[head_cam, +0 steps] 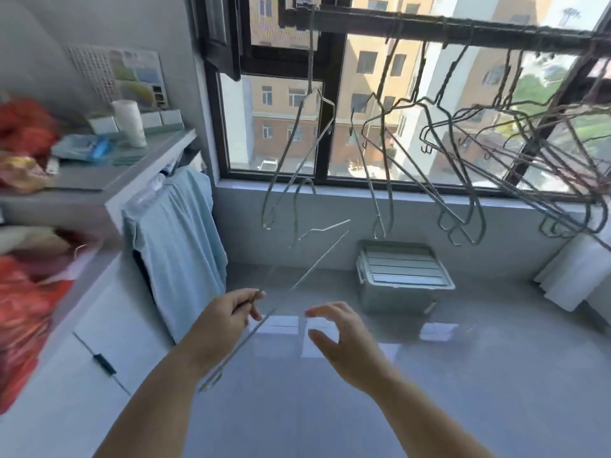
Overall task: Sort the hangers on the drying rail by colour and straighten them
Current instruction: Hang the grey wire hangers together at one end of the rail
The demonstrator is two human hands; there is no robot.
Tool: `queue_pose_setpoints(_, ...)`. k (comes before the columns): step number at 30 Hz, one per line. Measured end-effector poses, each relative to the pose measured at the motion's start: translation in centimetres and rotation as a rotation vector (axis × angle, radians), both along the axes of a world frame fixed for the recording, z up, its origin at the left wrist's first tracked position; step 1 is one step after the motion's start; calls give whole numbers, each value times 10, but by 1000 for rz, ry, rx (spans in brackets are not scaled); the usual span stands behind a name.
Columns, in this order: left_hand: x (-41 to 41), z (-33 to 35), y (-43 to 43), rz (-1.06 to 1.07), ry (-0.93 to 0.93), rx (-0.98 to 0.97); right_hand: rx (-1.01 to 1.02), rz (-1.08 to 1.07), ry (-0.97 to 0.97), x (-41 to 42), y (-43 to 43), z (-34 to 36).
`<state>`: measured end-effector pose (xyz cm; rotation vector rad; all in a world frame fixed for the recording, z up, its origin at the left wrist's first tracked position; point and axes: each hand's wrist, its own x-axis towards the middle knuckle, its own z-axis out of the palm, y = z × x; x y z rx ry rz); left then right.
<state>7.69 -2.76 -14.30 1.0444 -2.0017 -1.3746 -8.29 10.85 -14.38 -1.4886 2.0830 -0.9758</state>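
A dark drying rail (429, 26) crosses the top of the view in front of the window. Several thin wire hangers hang from it: one alone (299, 153) at the left, others (463, 166) bunched and tilted toward the right. My left hand (231, 312) pinches a pale wire hanger (314, 266) well below the rail; the hanger slants from lower left to upper right. My right hand (337, 335) hovers beside it with fingers spread, holding nothing. The hangers' colours are hard to tell against the bright window.
A white cabinet (99, 342) with a cluttered counter (109, 173) runs along the left, a light blue cloth (178, 239) draped over its end. A grey lidded plastic box (401, 276) sits on the glossy floor below the window sill. White fabric (575, 272) hangs at the right.
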Motion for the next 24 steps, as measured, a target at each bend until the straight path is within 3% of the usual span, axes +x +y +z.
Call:
queue_pose_setpoints(5,-41,27,35,46,194,195,103,104,-175,48,3,-1)
queue_pose_setpoints(13,-98,64,50,84,344,230,-88,58,-207,47,4,13)
queue_pose_setpoints(19,-108,101,54,-47,423,132,-323,-171,-110,37,8,43)
queue_pose_setpoints(24,-110,131,42,-134,415,-29,-380,-252,18,21,0,83)
